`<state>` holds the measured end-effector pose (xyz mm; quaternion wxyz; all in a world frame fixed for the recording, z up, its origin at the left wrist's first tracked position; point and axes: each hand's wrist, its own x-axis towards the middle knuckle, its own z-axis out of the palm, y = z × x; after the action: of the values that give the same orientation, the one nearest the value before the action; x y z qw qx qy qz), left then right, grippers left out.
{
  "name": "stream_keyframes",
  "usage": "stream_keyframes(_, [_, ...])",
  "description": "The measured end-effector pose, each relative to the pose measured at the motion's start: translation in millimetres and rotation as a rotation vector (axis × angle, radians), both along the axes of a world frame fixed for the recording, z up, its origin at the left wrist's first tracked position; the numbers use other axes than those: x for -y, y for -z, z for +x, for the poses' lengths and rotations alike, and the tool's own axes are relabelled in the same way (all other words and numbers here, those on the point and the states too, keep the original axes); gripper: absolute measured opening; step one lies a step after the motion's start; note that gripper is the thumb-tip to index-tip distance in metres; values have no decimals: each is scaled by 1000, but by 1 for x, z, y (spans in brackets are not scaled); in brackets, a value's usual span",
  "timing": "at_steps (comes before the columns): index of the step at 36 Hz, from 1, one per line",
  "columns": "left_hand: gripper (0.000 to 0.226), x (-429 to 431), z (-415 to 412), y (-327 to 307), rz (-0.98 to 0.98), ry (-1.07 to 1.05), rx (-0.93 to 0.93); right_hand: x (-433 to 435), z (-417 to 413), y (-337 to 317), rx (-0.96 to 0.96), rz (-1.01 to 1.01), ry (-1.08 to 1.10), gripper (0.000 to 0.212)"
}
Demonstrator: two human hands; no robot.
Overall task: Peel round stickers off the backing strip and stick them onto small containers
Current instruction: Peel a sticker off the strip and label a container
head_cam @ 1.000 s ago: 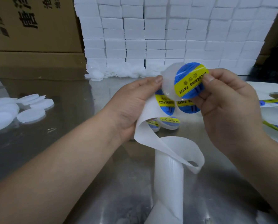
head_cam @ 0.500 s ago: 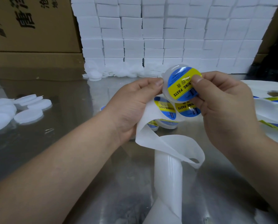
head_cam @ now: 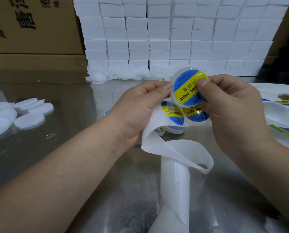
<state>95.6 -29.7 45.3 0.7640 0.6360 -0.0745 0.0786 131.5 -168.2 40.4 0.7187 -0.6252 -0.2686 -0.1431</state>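
A small round translucent container is held up between both hands, with a blue and yellow round sticker lying on its face. My right hand grips the container, thumb pressing on the sticker's right side. My left hand holds the container's left rim with its fingertips and also holds the white backing strip, which loops down to the table. Two more stickers sit on the strip just below the container.
Labelled containers lie on the metal table behind the strip. Plain white lids or containers lie at the left, and more are heaped at the foot of a wall of white boxes. Cardboard cartons stand back left. Used strip trails at the right.
The sticker, held at the container's edge a second ago, now lies flat on the container's face, and my right thumb has come onto it. Both hands stayed in place.
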Motion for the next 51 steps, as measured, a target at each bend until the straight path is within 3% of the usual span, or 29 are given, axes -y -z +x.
stream_keyframes(14, [8,2,-2,-1,2,-23,10,0,0,1,-1,-31,46,18])
stream_keyframes(20, [37,1,-5,-4,63,4,30,-1,1,2,-7,-48,87,16])
stream_keyframes(24, [21,3,-6,-2,23,6,64,-2,0,2,-10,-45,91,17])
stream_keyframes(36, [8,3,0,4,75,-52,111,-2,0,3,-17,-53,112,15])
stream_keyframes(42, [23,1,1,5,170,-129,147,-1,-1,3,13,-82,143,17])
stream_keyframes(51, [24,4,-2,3,258,-169,239,0,-3,4,95,-121,208,11])
